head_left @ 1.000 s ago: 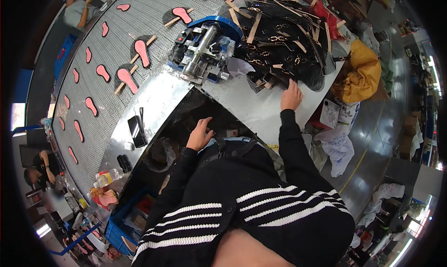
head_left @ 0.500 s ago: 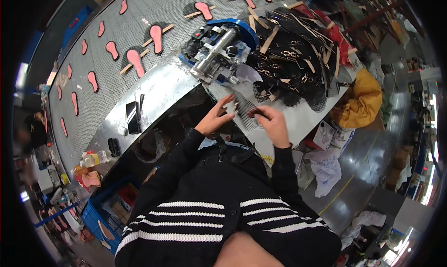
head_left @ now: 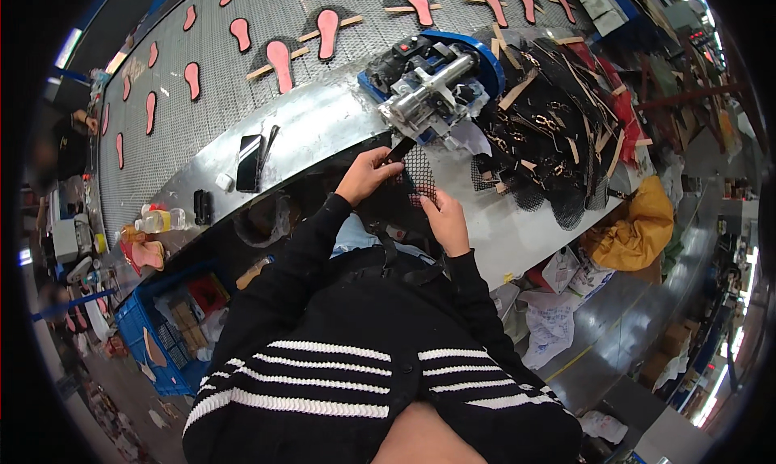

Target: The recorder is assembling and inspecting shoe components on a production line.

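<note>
Shifted to two-handed grip since earlier — black open-mesh piece, dark band at top; pinched by left hand and right hand. White plastic bag — bluish print, illegible.

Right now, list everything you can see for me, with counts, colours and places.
Mesh piece: one, black, between both hands
Machine: one, silver and blue, beyond the hands
Mesh pile: pieces uncountable, black with gold-coloured chains, right of the machine
Wood strips: several, tan, in the pile and on the belt
Belt: one, grey, upper left
Sole shapes: about fifteen, pink, on the belt
Phone: one, black, left of the hands
Bottle: one, clear, farther left
Crate: one, blue, lower left
Sack: one, yellow-brown, right
Plastic bag: at least one, white, lower right
Background clutter: uncountable, mixed, both sides
Left hand: one, black sleeve, on the mesh piece
Right hand: one, black sleeve, pinching its near end
</note>
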Demonstrator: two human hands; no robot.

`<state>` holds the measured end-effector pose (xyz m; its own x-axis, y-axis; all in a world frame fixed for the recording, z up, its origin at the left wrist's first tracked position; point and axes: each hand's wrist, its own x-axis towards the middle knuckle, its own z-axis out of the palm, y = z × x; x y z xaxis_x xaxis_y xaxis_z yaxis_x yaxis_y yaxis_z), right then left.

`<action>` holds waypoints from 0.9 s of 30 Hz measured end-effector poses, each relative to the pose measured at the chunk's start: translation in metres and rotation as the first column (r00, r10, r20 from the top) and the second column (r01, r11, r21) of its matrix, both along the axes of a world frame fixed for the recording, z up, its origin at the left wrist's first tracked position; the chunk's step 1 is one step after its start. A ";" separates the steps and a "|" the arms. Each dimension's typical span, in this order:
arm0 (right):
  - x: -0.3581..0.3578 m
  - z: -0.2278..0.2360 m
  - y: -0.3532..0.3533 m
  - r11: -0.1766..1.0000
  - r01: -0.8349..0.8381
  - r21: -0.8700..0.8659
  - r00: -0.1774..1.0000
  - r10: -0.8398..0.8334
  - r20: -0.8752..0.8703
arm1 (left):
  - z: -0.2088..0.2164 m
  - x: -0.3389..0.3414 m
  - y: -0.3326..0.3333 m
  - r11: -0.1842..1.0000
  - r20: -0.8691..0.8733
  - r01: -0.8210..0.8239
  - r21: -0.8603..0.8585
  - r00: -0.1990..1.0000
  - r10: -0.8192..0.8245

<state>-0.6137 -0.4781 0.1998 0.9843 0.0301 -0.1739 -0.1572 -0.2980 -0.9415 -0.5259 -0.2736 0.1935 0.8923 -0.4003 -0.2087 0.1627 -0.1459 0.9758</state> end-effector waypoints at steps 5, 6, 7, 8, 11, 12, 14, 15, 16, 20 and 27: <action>0.003 0.003 0.017 0.954 0.108 0.279 0.992 -0.085 -0.091 | -0.015 0.018 0.001 0.996 -0.127 -0.087 -0.003 0.988 0.086; 0.005 0.004 0.018 0.953 0.127 0.275 0.990 -0.103 -0.099 | -0.016 0.021 0.000 0.996 -0.130 -0.090 -0.006 0.988 0.089; 0.007 0.000 0.017 0.954 0.124 0.272 0.990 -0.100 -0.101 | -0.016 0.024 -0.001 0.996 -0.074 -0.083 0.024 0.994 0.085; 0.008 -0.009 0.015 0.958 0.139 0.250 0.988 -0.118 -0.097 | -0.017 0.027 -0.002 0.995 -0.018 -0.079 0.054 0.997 0.080; 0.014 -0.009 0.017 0.950 0.159 0.268 0.985 -0.132 -0.115 | -0.031 0.035 -0.002 0.997 -0.092 -0.077 -0.029 0.993 0.074; 0.015 -0.007 0.017 0.935 0.178 0.306 0.981 -0.143 -0.133 | -0.029 0.037 -0.003 0.994 -0.150 -0.077 -0.078 0.987 0.065; 0.019 -0.011 0.016 0.927 0.188 0.326 0.978 -0.144 -0.154 | -0.026 0.037 -0.005 0.984 -0.217 -0.125 -0.126 0.972 0.096; 0.023 -0.007 0.018 0.915 0.197 0.353 0.975 -0.144 -0.171 | -0.024 0.037 -0.005 0.971 -0.278 -0.174 -0.164 0.952 0.123; 0.027 -0.004 0.020 0.918 0.193 0.347 0.975 -0.139 -0.173 | -0.026 0.038 -0.004 0.969 -0.282 -0.180 -0.169 0.951 0.127; 0.050 0.003 0.030 0.863 0.233 0.448 0.964 -0.146 -0.221 | -0.030 0.052 0.009 0.928 -0.307 -0.327 -0.179 0.915 0.263; 0.085 -0.010 0.050 0.873 0.234 0.428 0.965 -0.153 -0.215 | -0.031 0.055 0.037 0.779 -0.386 -0.543 -0.314 0.822 0.418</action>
